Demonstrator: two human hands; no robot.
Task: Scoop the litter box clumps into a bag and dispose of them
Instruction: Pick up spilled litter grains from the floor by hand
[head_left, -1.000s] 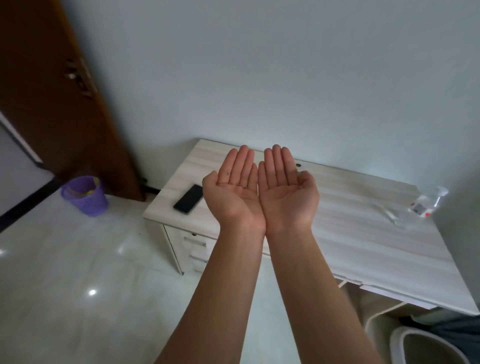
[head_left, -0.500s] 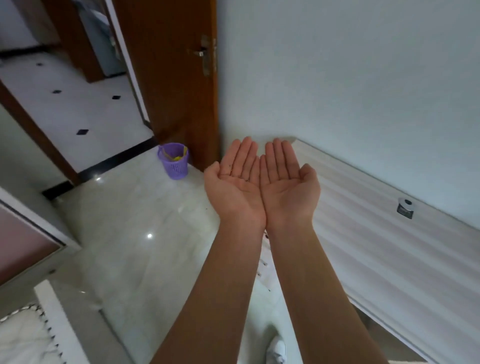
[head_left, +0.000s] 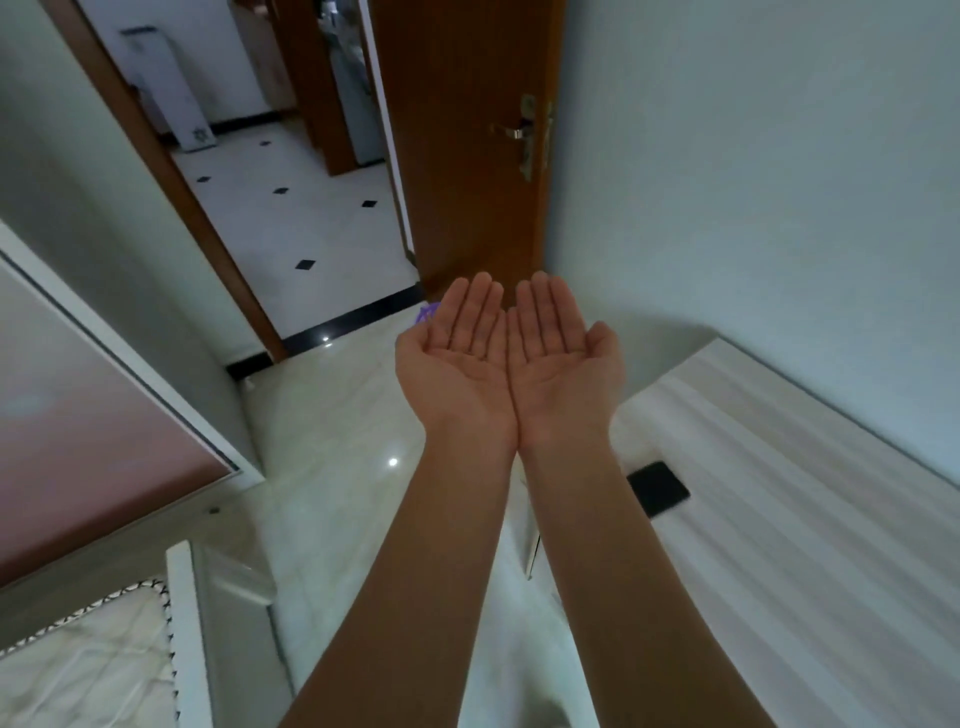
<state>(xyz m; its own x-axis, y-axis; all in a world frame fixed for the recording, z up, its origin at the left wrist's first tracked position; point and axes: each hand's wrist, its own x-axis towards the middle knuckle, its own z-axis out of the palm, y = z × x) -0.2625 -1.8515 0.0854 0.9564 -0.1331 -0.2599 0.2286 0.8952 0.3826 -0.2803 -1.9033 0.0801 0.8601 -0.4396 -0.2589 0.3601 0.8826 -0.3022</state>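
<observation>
Both arms reach out ahead, and the left hand and the right hand are side by side, palms up, touching along their little-finger edges. Each grip is spread: fingers straight and close together, thumbs out to the sides, nothing in either palm.

The brown wooden door stands open straight ahead, its metal handle catching a little light. The fingertips line up just below the door's bottom edge. At the foot of the door a sliver of a purple basket peeks out beside the left fingertips, the rest hidden behind the hand. Left of the door, the doorway gives onto white tiles with small black diamonds.

Right of the door, along the pale wall, runs a light wood-grain counter. A black phone lies flat on it near the edge, just beside the right forearm. Glossy pale floor spreads out from the door towards the camera, and well away from the door, low on the left, the corner of a bed shows.

Where the litter box is, I cannot tell from this view.
</observation>
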